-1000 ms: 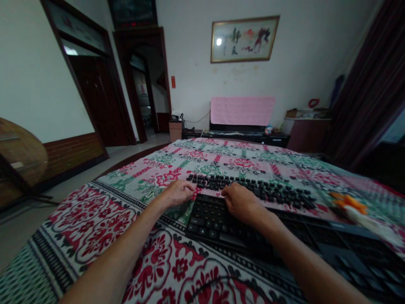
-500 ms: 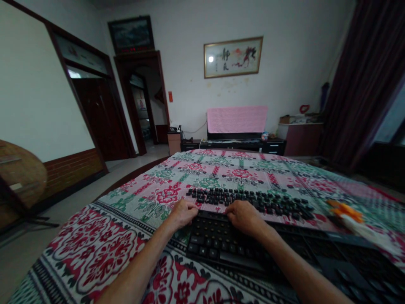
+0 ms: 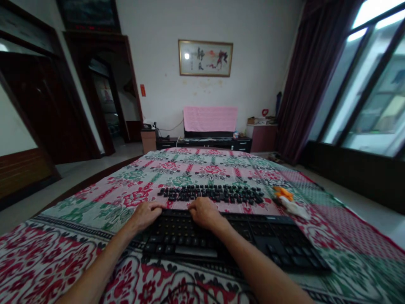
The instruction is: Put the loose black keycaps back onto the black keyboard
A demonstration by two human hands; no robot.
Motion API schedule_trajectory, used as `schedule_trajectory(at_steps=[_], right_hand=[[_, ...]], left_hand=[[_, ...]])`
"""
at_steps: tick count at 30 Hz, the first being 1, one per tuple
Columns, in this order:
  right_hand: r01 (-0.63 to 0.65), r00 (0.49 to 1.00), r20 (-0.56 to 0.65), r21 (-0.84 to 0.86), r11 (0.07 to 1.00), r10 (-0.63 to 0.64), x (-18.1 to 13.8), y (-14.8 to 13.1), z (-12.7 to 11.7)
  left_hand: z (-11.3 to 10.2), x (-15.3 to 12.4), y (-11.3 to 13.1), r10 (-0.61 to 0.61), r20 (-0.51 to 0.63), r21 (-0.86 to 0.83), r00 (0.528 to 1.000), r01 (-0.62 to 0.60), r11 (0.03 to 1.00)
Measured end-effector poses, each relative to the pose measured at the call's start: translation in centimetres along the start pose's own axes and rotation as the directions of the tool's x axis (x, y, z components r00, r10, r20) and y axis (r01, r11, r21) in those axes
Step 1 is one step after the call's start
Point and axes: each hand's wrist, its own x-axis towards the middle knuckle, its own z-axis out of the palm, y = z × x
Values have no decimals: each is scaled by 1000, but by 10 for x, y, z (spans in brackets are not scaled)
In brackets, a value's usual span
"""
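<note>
Keyboard [image 3: 261, 242], its label [image 3: 273, 218] illegibly small; hands [image 3: 144, 216] [image 3: 205, 213] curl at its far edge, whether gripping unclear.

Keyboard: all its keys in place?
No, the keyboard has bare key spots in its upper rows, and loose keys lie on the cloth beyond it.

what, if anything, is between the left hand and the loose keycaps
Nothing visible blocks it: only patterned cloth shows between the left hand, at the upper left corner of the keyboard, and the loose keycaps.

Dim, bright window [image 3: 386, 99] at right
</note>
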Motion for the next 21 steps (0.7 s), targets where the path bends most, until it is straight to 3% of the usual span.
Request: schedule_trajectory(at_steps=[16,21], right_hand=[[20,999,21,189,982,-25,0,13,1],[17,999,25,224,975,-23,2,19,4]], left_hand=[[2,-2,1,-20,-53,2,998,20,1000],[0,-3,2,-57,17,-65,998,58,996]])
